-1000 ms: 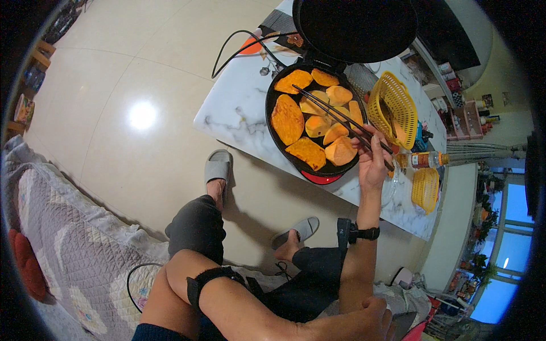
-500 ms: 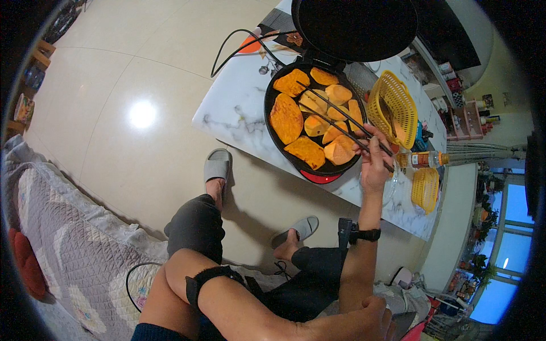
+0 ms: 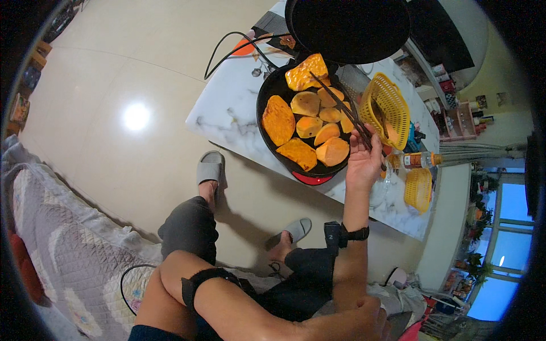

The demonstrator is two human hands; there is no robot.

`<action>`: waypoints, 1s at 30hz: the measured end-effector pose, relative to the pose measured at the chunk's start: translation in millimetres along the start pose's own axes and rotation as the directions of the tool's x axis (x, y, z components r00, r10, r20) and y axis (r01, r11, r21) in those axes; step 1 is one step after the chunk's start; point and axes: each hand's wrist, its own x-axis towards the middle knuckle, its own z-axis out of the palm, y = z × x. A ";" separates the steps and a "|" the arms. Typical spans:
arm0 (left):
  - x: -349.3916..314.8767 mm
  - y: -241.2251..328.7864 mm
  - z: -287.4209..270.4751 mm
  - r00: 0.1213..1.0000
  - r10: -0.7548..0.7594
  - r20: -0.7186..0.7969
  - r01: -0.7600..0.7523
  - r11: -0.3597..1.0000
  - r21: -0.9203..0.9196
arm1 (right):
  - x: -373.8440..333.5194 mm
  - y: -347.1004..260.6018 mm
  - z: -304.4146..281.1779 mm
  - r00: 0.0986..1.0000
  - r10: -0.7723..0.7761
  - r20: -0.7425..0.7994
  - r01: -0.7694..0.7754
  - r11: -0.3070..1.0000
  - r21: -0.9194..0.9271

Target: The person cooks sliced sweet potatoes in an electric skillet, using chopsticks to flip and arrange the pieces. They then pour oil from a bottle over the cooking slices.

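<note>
My right hand (image 3: 365, 159) is closed around a pair of dark chopsticks (image 3: 343, 108), which reach over a round black electric griddle (image 3: 264, 128). Their tips grip a large orange slice, apparently sweet potato (image 3: 307, 72), tilted up at the griddle's far side with its glossy face showing. Larger browned slices (image 3: 278, 120) and smaller, paler rounds (image 3: 305, 103) lie flat on the plate. The griddle's black lid (image 3: 350, 28) stands open behind. At the lower edge, my left hand (image 3: 364, 319) is curled against my right forearm; what its fingers close on is hidden.
A white marbled table (image 3: 222, 113) carries the griddle, a yellow basket (image 3: 392, 108), an oil bottle (image 3: 415, 159) and a smaller yellow basket (image 3: 418, 190). A black cable (image 3: 219, 54) loops past the table's left edge. A quilted cover (image 3: 62, 244) lies at lower left.
The chopsticks have raised and tilted the far-left orange slice, which now covers the slice beside it. My right hand has turned palm-up. The whole view has shifted slightly. My left hand stays put.
</note>
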 end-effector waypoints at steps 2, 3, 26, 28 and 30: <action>-1.0 0.8 1.2 1.000 -0.017 -0.023 0.017 1.000 0.005 | 0.3 0.0 -3.2 0.995 0.077 -0.056 -0.072 0.994 0.080; -1.5 1.0 1.3 0.999 -0.027 -0.032 0.027 1.000 0.008 | 0.6 0.9 -3.6 0.993 0.105 -0.062 -0.099 0.990 0.099; 0.8 1.8 7.0 0.999 -0.028 -0.023 0.028 0.999 0.038 | -16.1 11.5 28.7 0.998 -0.019 0.060 0.034 0.965 -0.261; 1.9 2.3 8.1 0.999 -0.033 -0.011 0.033 0.999 0.037 | -16.1 12.1 28.6 1.000 -0.008 0.027 0.015 0.968 -0.249; 3.3 3.0 9.2 0.999 -0.040 0.003 0.040 0.999 0.031 | -17.1 8.6 25.6 1.000 0.017 0.026 -0.011 0.973 -0.232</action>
